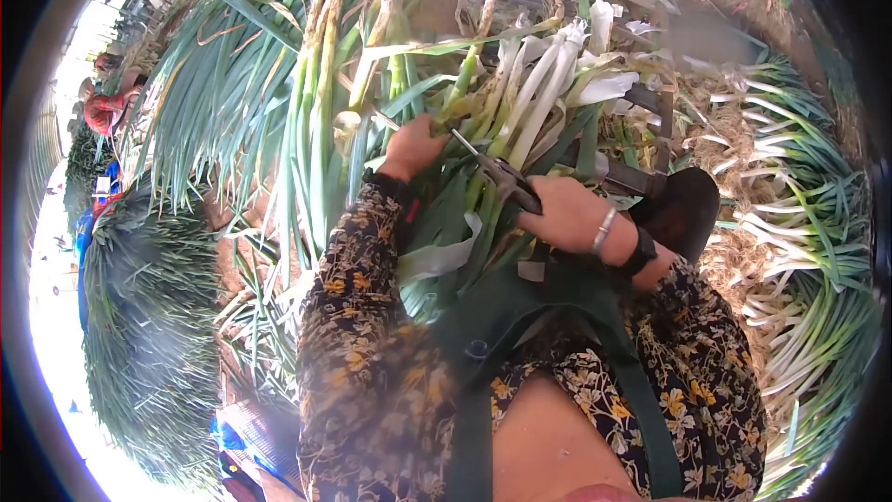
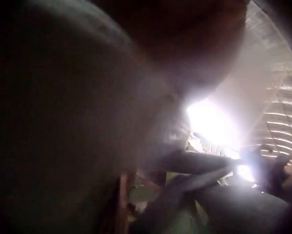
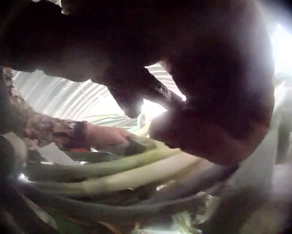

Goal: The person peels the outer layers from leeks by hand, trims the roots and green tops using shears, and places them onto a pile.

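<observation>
In the head view, my left hand [image 1: 413, 147] grips a leek [image 1: 462, 84] by its green part, its roots pointing away from me. My right hand [image 1: 569, 214] grips a grey metal air blow gun [image 1: 506, 181], whose thin nozzle points toward the left hand. Between the hands lie white peeled leeks [image 1: 548, 84] with their leaves toward my lap. The right wrist view shows my right hand [image 3: 209, 97] as a dark shape over pale stalks [image 3: 136, 175], with the left hand [image 3: 107, 136] beyond. Most of the left wrist view is dark and blurred.
Unpeeled leeks [image 1: 307, 112] lie heaped at the left, with a big bundle of green leaves [image 1: 153, 316] behind. A long row of leeks [image 1: 790, 186] runs along the right. A metal frame [image 1: 662, 121] stands by my right hand. Another person [image 1: 107, 112] is at far left.
</observation>
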The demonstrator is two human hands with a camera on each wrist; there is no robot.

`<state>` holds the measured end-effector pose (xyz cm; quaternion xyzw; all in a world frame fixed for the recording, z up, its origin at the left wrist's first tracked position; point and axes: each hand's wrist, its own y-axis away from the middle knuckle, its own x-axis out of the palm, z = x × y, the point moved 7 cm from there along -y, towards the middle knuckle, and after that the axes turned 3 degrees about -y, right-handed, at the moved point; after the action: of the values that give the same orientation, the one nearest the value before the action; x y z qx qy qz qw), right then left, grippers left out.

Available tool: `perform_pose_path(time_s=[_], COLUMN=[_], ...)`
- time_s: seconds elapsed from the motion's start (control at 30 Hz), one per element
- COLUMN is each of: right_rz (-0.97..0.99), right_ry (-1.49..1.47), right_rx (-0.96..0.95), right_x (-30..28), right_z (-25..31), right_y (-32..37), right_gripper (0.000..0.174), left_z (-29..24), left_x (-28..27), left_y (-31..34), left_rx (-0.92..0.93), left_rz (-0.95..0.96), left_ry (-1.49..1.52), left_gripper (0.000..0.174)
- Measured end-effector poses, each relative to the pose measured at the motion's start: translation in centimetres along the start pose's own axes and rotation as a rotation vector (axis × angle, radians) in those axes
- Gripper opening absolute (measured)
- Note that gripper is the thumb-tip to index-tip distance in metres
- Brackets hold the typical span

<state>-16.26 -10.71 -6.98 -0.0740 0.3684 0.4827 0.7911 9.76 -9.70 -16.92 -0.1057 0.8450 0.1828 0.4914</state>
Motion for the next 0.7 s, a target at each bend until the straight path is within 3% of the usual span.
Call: perform_pose_path(time_s=[0.17, 0.37, 0.47, 0.5, 0.57, 0.7], right_rz=[0.015, -0.013, -0.050, -0.051, -0.064, -0.021], right_ry=[0.111, 0.137, 0.171, 0.186, 0.225, 0.215], right_rx=[0.092, 0.155, 0.039, 0.087, 0.166, 0.117], right_x=[-0.3, -0.7, -0.9, -0.9, -1.9, -1.3], right_z=[0.3, 1.8, 2.2, 1.5, 0.2, 2.1], right_y=[-3.8, -2.7, -2.5, -3.0, -5.1, -3.2], right_gripper=[0.036, 0.036, 0.037, 0.037, 0.038, 0.039], left_z=[-1.6, -1.6, -2.3, -2.5, -2.2, -1.7], left_x=[-1.4, -1.2, -2.6, -2.7, -2.1, -1.7], left_y=[1.5, 1.6, 1.9, 2.2, 1.9, 1.7], left_rx=[-0.083, -0.114, -0.152, -0.161, -0.125, -0.087], left_rz=[-0.012, -0.070, -0.031, -0.007, -0.036, -0.062], left_ry=[0.022, 0.002, 0.021, 0.029, 0.008, 0.006], left_gripper=[0.051, 0.058, 0.059, 0.059, 0.058, 0.056])
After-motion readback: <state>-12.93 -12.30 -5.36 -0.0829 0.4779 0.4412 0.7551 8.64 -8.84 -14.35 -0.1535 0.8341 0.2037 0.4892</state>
